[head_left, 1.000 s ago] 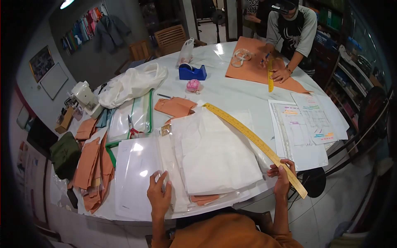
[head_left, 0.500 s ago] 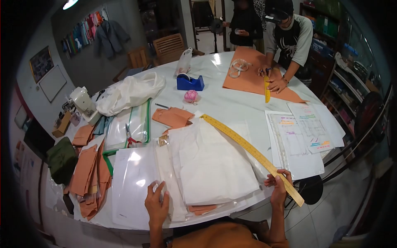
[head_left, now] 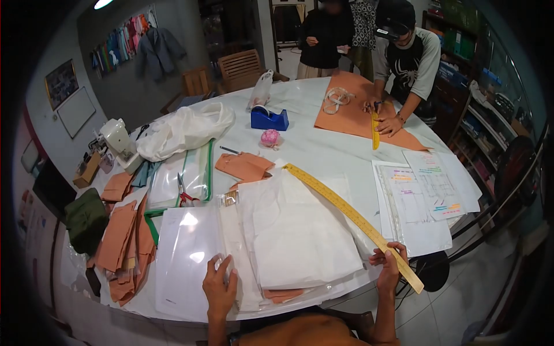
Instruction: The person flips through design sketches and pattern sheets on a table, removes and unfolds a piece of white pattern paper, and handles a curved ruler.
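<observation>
My right hand [head_left: 388,268] grips a long yellow curved ruler [head_left: 340,206] near its lower end, which juts past the table's front edge. The ruler's far tip lies on the table, and its length runs along the right side of a stack of white paper [head_left: 303,236]. My left hand [head_left: 220,288] is open, fingers apart, at the front edge, over the seam between a clear plastic folder of white sheets [head_left: 187,254] and a narrow plastic-wrapped strip [head_left: 238,259]. Folded orange fabric [head_left: 283,295] peeks out under the white stack.
Across the table [head_left: 323,153], a person [head_left: 412,63] works on orange fabric [head_left: 346,118] with a small yellow ruler. Red-handled scissors [head_left: 183,193], a blue tape dispenser [head_left: 269,120], a pink pincushion [head_left: 269,138] and a white plastic bag [head_left: 184,130] lie left of centre. Written sheets [head_left: 427,184] are at right.
The view has shifted slightly. My hands and the curved ruler stay in nearly the same place. In the background, the standing person in dark clothing has moved a little.
</observation>
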A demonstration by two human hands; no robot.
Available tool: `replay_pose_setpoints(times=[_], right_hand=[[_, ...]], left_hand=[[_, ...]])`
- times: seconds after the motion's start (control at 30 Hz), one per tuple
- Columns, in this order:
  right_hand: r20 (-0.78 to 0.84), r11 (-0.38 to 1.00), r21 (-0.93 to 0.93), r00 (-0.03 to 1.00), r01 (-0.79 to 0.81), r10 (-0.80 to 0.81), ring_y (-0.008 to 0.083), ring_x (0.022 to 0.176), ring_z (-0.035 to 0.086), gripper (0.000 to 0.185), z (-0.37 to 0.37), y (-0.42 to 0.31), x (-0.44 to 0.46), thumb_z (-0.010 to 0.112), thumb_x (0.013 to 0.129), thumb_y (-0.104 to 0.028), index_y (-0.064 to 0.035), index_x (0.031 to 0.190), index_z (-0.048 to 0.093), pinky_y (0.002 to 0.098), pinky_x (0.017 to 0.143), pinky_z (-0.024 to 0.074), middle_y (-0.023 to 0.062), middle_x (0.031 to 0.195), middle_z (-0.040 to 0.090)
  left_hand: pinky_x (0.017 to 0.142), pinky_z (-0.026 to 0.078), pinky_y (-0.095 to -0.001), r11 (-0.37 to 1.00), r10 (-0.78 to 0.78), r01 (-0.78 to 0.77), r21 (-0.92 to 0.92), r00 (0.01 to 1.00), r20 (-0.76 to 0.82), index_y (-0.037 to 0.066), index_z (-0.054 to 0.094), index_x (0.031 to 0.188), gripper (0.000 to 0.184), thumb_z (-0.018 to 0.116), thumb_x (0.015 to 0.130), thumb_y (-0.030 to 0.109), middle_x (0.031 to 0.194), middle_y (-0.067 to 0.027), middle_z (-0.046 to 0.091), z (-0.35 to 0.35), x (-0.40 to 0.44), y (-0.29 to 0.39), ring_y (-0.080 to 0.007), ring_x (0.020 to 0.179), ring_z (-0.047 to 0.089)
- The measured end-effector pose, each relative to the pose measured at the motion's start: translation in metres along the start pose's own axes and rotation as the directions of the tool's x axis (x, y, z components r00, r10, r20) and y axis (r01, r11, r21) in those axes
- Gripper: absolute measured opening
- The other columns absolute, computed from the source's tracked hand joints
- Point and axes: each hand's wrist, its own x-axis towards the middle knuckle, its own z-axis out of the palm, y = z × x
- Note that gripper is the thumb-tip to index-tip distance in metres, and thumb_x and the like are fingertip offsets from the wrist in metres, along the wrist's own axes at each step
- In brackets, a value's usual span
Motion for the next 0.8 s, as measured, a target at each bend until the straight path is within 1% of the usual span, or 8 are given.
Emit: replay_pose_setpoints(times=[0.07, 0.17, 0.27, 0.3, 0.4, 0.47, 0.57, 0.8], right_hand=[[-0.002, 1.000, -0.006, 1.000, 0.004, -0.004, 0.0223, 0.057, 0.064, 0.027, 0.000, 0.000, 0.000, 0.056, 0.084, -0.014, -0.0002, 0.105, 0.049, 0.0301, 0.052, 0.0532, 0.0191, 0.079, 0.063], [-0.003, 1.000, -0.009, 1.000, -0.001, 0.001, 0.0223, 0.058, 0.064, 0.027, 0.001, 0.000, -0.001, 0.056, 0.084, -0.015, -0.0004, 0.105, 0.049, 0.0301, 0.053, 0.0532, 0.0194, 0.081, 0.063], [-0.017, 1.000, -0.003, 0.999, -0.031, 0.031, 0.0222, 0.059, 0.064, 0.026, 0.006, -0.004, -0.003, 0.056, 0.085, -0.014, -0.0008, 0.106, 0.049, 0.0294, 0.055, 0.0530, 0.0198, 0.083, 0.064], [-0.024, 0.999, -0.001, 0.999, -0.042, 0.042, 0.0222, 0.059, 0.064, 0.026, 0.007, -0.007, -0.004, 0.055, 0.085, -0.014, -0.0010, 0.106, 0.049, 0.0291, 0.055, 0.0529, 0.0199, 0.084, 0.064], [-0.008, 0.990, 0.107, 0.996, -0.087, 0.088, 0.0223, 0.063, 0.065, 0.023, 0.010, -0.012, -0.001, 0.053, 0.087, -0.013, -0.0018, 0.107, 0.049, 0.0284, 0.057, 0.0527, 0.0198, 0.088, 0.064], [-0.016, 0.990, 0.131, 0.998, -0.051, 0.053, 0.0225, 0.066, 0.065, 0.022, 0.014, -0.016, 0.004, 0.051, 0.088, -0.012, -0.0021, 0.108, 0.049, 0.0282, 0.058, 0.0528, 0.0194, 0.088, 0.064], [-0.036, 0.987, 0.158, 0.999, -0.014, 0.020, 0.0223, 0.072, 0.066, 0.021, 0.015, -0.017, 0.012, 0.049, 0.091, -0.011, -0.0026, 0.110, 0.048, 0.0278, 0.061, 0.0535, 0.0188, 0.089, 0.064], [-0.139, 0.982, 0.188, 0.990, 0.008, 0.018, 0.0206, 0.073, 0.066, 0.021, 0.013, 0.001, 0.010, 0.051, 0.090, -0.010, -0.0024, 0.109, 0.050, 0.0270, 0.062, 0.0541, 0.0180, 0.093, 0.063]], left_hand=[[0.065, 0.049, -0.0350, 1.000, -0.023, 0.023, 0.001, 1.000, 0.015, 0.008, 0.065, 0.115, 0.033, 0.062, 0.083, 0.014, 0.118, -0.0179, 0.056, -0.001, 0.000, 0.002, -0.0263, 0.071, 0.061], [0.064, 0.049, -0.0349, 1.000, 0.017, -0.017, -0.001, 1.000, -0.009, 0.007, 0.065, 0.115, 0.033, 0.062, 0.083, 0.014, 0.117, -0.0176, 0.056, 0.001, -0.001, -0.002, -0.0257, 0.070, 0.061], [0.063, 0.048, -0.0348, 1.000, -0.029, 0.029, 0.004, 0.999, 0.023, 0.007, 0.065, 0.114, 0.032, 0.062, 0.083, 0.014, 0.117, -0.0174, 0.056, -0.003, 0.000, 0.006, -0.0253, 0.068, 0.060], [0.063, 0.048, -0.0347, 1.000, -0.010, 0.010, 0.002, 1.000, 0.011, 0.007, 0.065, 0.114, 0.032, 0.062, 0.083, 0.014, 0.117, -0.0173, 0.056, -0.002, 0.000, 0.004, -0.0252, 0.067, 0.060], [0.062, 0.048, -0.0344, 1.000, 0.024, -0.024, 0.000, 1.000, -0.016, 0.007, 0.065, 0.114, 0.032, 0.062, 0.083, 0.015, 0.117, -0.0171, 0.056, 0.002, 0.000, -0.003, -0.0250, 0.066, 0.059], [0.061, 0.048, -0.0342, 1.000, 0.019, -0.019, 0.003, 1.000, -0.011, 0.007, 0.065, 0.114, 0.032, 0.063, 0.083, 0.015, 0.117, -0.0169, 0.056, 0.001, 0.000, -0.002, -0.0249, 0.066, 0.059], [0.047, 0.039, -0.0274, 0.996, 0.090, -0.091, -0.019, 0.994, -0.066, 0.005, 0.065, 0.114, 0.033, 0.064, 0.081, 0.011, 0.113, -0.0157, 0.057, 0.004, 0.000, -0.007, -0.0131, 0.048, 0.044], [0.049, 0.040, -0.0279, 0.995, 0.096, -0.098, -0.015, 0.992, -0.076, 0.005, 0.065, 0.113, 0.033, 0.064, 0.081, 0.010, 0.113, -0.0149, 0.057, 0.003, 0.001, -0.003, -0.0145, 0.050, 0.046]])
